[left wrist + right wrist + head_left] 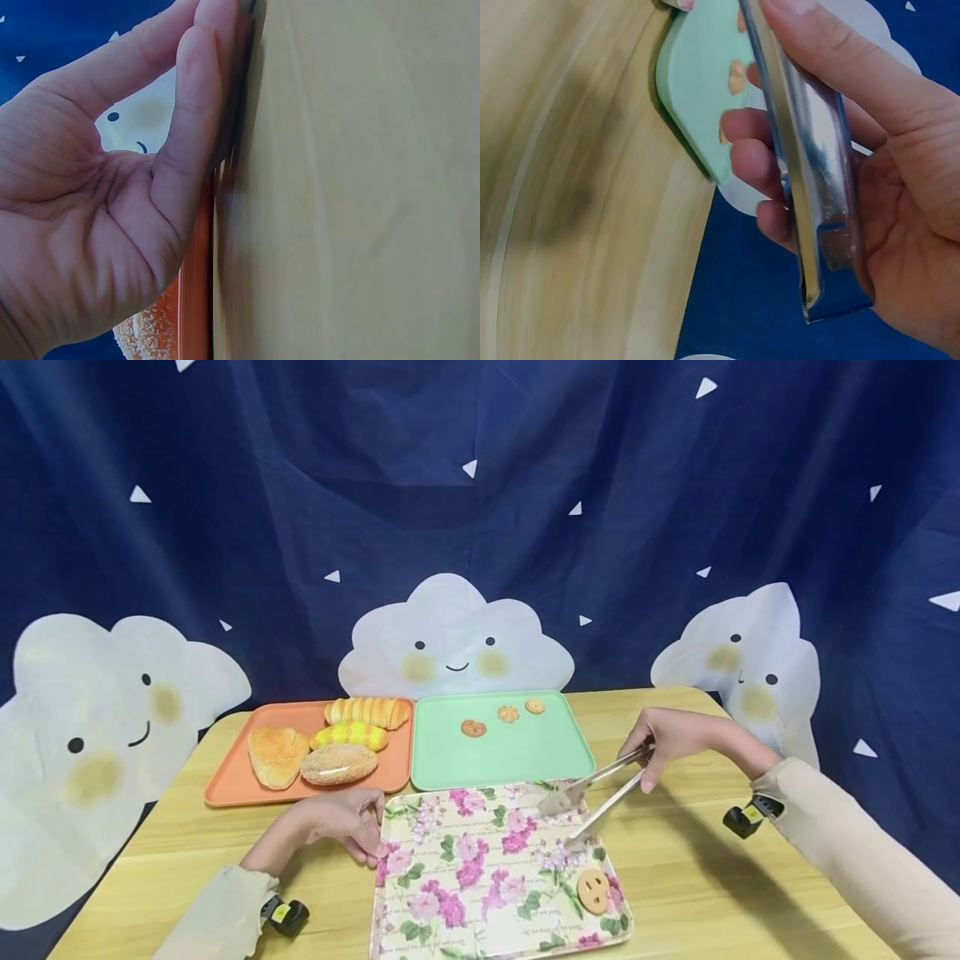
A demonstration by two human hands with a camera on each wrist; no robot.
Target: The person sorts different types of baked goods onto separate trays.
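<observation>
My right hand point(671, 745) grips metal tongs point(611, 808), which show close up in the right wrist view. The tongs' arms are spread over the right side of a floral tray point(468, 860), with nothing seen between their tips. A round button-like cookie point(594, 892) with cut-out holes lies on that tray near its right edge. At the tray's left rim, my left hand point(341, 823) pinches the edge between thumb and fingers; the left wrist view shows the hand point(127, 172) from the palm side.
Behind the floral tray, a green tray point(495, 760) carries three small cookies point(507, 714). Left of it, an orange tray point(232, 777) holds several breads, among them a seeded roll point(339, 764). A wooden table point(697, 835) bears everything, before a dark blue curtain point(525, 543).
</observation>
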